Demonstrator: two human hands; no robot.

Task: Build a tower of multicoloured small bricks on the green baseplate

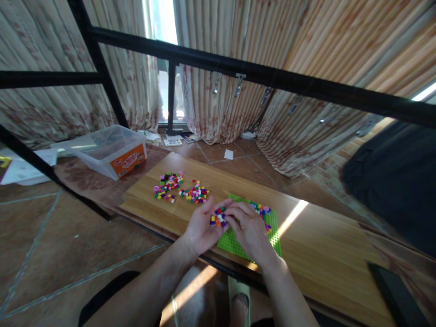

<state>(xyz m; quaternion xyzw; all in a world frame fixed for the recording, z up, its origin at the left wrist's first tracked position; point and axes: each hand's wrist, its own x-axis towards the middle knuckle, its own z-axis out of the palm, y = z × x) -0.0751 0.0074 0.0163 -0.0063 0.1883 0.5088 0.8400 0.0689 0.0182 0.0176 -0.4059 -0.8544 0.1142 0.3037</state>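
Note:
My left hand [200, 230] is turned palm up and cupped, holding several small coloured toy bricks [217, 221]. The fingers of my right hand [251, 234] are pinched together at the edge of that handful; whatever sits between the fingertips is too small to make out. Beneath my right hand lies a green studded baseplate [231, 246], partly covered by it. Coloured bricks [264, 210] are set on the plate's far right part. Left of the plate, loose bricks are spread in two piles, one farther left [170, 182] and one nearer [196, 193].
The wooden tabletop [313, 247] carries a dark flat object [397, 290] at its right end. A clear plastic box [116, 150] with an orange label stands at the left. A black metal frame bar [211, 63] crosses ahead, in front of striped curtains [235, 27].

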